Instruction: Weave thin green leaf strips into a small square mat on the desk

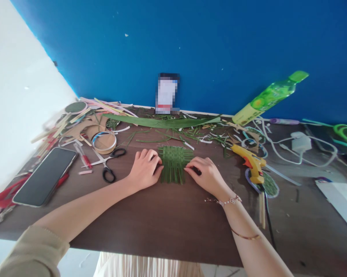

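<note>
A small mat woven from green leaf strips (175,161) lies flat on the dark table, with loose strip ends sticking out on its sides and toward me. At its left edge, my left hand (146,169) has curled fingers and a thumb closed against the strips. My right hand (206,175) pinches at the right edge with thumb and fingertips together; the exact strip between them is too small to make out. Black-handled scissors (111,163) lie spread apart left of my left hand. Beyond the mat stretches one long wide green leaf (161,122).
Leaf scraps and paper strips litter the table's back. A phone (46,177), a tape roll (104,142) and a red pen (85,158) lie left. To the right are a yellow glue gun (255,167) and white charger (301,142). A green bottle (269,98) leans against the blue wall.
</note>
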A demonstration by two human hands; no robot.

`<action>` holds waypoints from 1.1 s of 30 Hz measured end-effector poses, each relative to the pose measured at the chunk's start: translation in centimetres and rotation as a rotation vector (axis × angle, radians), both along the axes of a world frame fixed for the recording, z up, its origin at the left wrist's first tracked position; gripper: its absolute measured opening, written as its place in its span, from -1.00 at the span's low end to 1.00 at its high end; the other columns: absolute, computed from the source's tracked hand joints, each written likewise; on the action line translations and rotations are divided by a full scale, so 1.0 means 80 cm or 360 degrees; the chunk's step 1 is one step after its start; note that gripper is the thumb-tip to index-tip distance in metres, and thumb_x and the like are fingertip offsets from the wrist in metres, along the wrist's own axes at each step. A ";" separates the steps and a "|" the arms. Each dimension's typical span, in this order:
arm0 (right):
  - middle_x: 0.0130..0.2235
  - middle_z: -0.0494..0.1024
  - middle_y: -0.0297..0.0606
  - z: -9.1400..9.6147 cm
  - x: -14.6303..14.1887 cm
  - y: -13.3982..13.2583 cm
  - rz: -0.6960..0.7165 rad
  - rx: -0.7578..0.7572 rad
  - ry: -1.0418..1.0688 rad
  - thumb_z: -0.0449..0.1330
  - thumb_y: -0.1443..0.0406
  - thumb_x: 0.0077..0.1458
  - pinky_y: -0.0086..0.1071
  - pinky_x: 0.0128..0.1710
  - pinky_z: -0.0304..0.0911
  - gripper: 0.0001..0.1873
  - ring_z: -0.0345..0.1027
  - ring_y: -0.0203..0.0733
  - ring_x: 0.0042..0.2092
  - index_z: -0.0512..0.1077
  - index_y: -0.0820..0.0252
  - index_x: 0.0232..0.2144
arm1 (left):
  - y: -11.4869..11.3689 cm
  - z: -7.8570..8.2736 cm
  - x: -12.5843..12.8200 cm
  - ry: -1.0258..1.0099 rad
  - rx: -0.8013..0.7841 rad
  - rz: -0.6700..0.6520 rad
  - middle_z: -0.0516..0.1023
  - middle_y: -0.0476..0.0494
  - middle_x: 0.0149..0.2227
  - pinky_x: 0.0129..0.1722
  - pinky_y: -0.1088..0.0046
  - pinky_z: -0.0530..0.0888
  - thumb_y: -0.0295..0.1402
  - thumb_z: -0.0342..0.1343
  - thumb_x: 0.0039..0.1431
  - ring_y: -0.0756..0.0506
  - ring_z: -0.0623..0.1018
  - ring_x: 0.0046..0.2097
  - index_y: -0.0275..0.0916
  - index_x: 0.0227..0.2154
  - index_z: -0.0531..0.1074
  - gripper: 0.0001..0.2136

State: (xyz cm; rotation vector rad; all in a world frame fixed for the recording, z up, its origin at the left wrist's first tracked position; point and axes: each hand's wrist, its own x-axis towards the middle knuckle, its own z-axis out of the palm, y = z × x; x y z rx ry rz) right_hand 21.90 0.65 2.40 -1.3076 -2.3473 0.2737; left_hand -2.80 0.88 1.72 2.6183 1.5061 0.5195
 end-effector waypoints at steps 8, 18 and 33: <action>-0.36 0.53 -0.29 0.001 0.011 0.002 0.0024 -0.0030 0.0001 0.13 0.30 0.14 -0.31 -0.27 0.10 -0.88 0.38 -0.24 -0.33 0.43 0.15 -0.42 | 0.000 0.000 0.001 -0.0006 -0.0031 0.0032 0.39 -0.16 -0.18 -0.23 0.23 0.25 -0.29 0.00 0.21 -0.19 0.35 -0.14 -0.21 -0.35 0.40 -0.86; -0.37 0.53 -0.26 -0.002 0.006 0.002 -0.0009 0.0033 -0.0033 0.08 0.30 0.17 -0.31 -0.27 0.11 -0.84 0.38 -0.21 -0.31 0.41 0.16 -0.44 | -0.001 -0.002 0.002 -0.0036 -0.0089 0.0149 0.40 -0.16 -0.20 -0.23 0.25 0.26 -0.27 -0.01 0.22 -0.18 0.36 -0.15 -0.21 -0.30 0.38 -0.85; -0.37 0.51 -0.25 0.003 0.003 0.001 -0.0081 0.0044 0.0004 0.09 0.24 0.16 -0.28 -0.28 0.12 -0.82 0.37 -0.18 -0.31 0.42 0.15 -0.43 | 0.005 0.001 0.000 -0.0176 -0.0110 0.0188 0.44 -0.11 -0.25 -0.25 0.28 0.25 -0.35 -0.02 0.22 -0.16 0.37 -0.18 -0.21 -0.38 0.42 -0.86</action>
